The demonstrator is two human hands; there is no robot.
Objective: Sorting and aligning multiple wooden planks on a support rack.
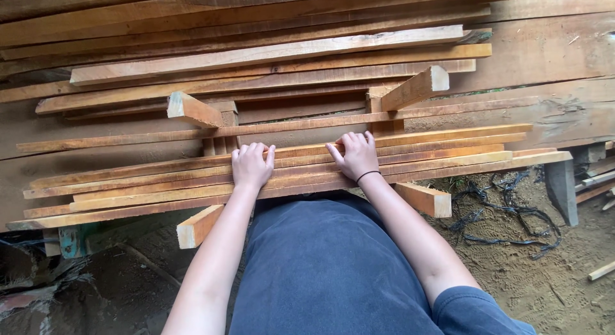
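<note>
From the head camera we look down on a rough outdoor spot: bare dirt ground (544, 271) with tangled black cord (506, 207) at the right, and a wide pile of sawn planks (256, 53) behind. In front of us a row of long thin wooden slats (160, 187) lies across two thick crossbeams (198, 226). Our left hand (251, 165) rests palm down on the slats, fingers bent over the far edge of one, loosely closed. Our right hand (356, 155), a dark band at the wrist, lies beside it, fingers likewise hooked over a slat edge.
</note>
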